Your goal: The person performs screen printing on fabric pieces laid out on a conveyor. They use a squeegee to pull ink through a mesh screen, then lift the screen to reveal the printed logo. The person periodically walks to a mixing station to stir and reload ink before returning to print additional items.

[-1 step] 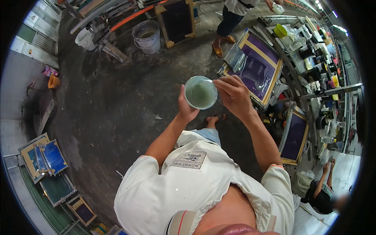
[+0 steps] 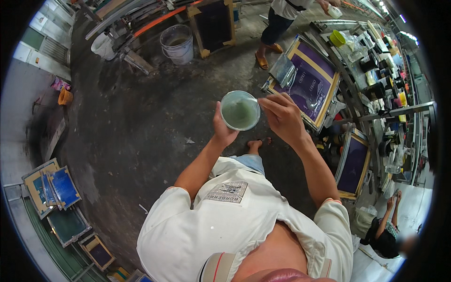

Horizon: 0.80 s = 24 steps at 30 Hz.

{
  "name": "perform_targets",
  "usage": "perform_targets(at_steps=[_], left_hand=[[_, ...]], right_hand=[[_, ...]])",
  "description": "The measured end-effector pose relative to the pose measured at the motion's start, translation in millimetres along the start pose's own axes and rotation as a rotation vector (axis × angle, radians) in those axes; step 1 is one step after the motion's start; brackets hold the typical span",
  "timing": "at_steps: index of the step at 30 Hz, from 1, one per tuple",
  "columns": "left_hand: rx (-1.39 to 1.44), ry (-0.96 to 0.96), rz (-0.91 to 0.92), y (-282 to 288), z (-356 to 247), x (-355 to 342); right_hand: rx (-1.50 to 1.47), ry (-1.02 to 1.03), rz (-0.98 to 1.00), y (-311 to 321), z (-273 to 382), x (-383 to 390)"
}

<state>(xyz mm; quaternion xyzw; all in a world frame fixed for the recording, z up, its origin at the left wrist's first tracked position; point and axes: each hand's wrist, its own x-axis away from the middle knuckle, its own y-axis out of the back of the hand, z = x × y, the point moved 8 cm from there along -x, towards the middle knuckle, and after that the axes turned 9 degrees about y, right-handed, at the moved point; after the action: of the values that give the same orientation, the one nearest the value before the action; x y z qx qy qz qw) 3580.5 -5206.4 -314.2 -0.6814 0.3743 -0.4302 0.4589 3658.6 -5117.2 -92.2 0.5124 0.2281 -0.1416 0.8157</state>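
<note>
Dark floor (image 2: 122, 131) fills most of the view. Purple screen (image 2: 314, 57) in a pale frame to the right, clear film and a grey plate at its left corner. Co-worker (image 2: 277, 28) stands beyond that frame's far left corner, in orange sandals. Dark framed panel (image 2: 211, 26) upright toward the floor's far edge, whitish bucket (image 2: 180, 52) just left of it. Right hand (image 2: 283, 115): fingers nearly closed, pinching a thin tool, beside the tub's right rim. Left hand (image 2: 225, 131): curved round the lower left of the tub, spread to its width, thumb up the left side. Round clear tub (image 2: 230, 99) held above the floor, grey-green stuff inside. Thin pale tool (image 2: 252, 99) crosses the tub's right rim; can't tell whether its tip touches the contents.
</note>
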Motion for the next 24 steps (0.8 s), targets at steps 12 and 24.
perform_targets(at_steps=[12,24], left_hand=[[0.036,0.001,0.030,1.6,-4.7,2.2],[0.043,0.010,0.030,-2.7,-8.7,0.8]], right_hand=[[-0.005,0.085,0.153,-3.6,14.4,1.1],[-0.143,-0.028,0.161,-2.0,15.0,3.2]])
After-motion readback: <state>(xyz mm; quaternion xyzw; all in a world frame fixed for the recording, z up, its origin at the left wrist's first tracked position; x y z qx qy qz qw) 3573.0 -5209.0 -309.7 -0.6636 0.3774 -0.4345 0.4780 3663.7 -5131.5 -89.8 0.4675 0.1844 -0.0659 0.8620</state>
